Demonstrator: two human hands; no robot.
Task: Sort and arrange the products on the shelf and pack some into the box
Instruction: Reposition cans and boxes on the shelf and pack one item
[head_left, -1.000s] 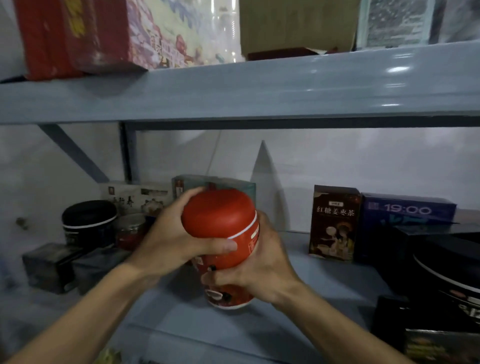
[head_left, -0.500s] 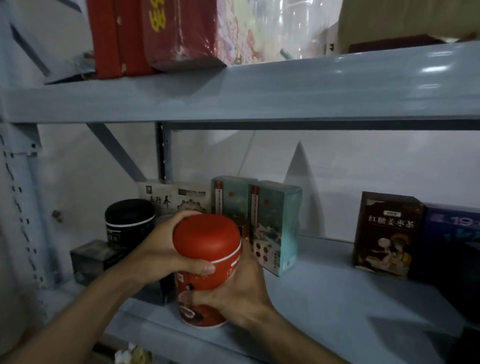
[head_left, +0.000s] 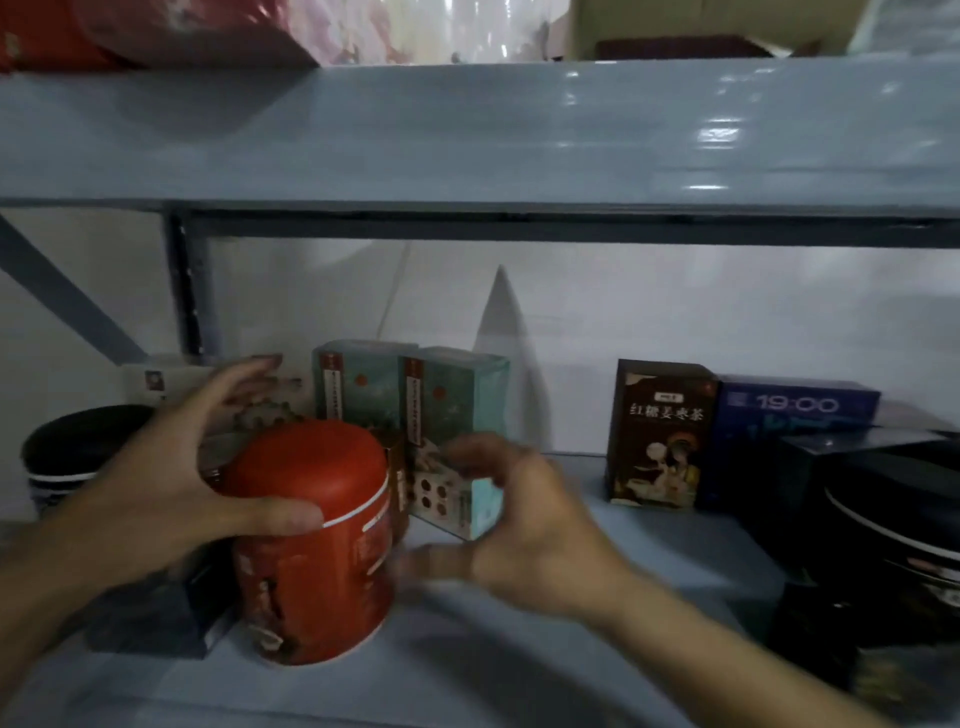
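A red round tin (head_left: 317, 540) with a domed lid stands upright on the grey shelf (head_left: 519, 654), near and left of two teal boxes (head_left: 457, 405).

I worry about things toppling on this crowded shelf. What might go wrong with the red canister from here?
1. Only the thumb of the left hand lies across the red canister, and its fingers are spread above the lid. With so light a hold, a nudge might tip the tall canister.
2. The right hand is blurred, open and close to the front teal box, which stands at an angle just behind the canister. The hand may knock that box over.
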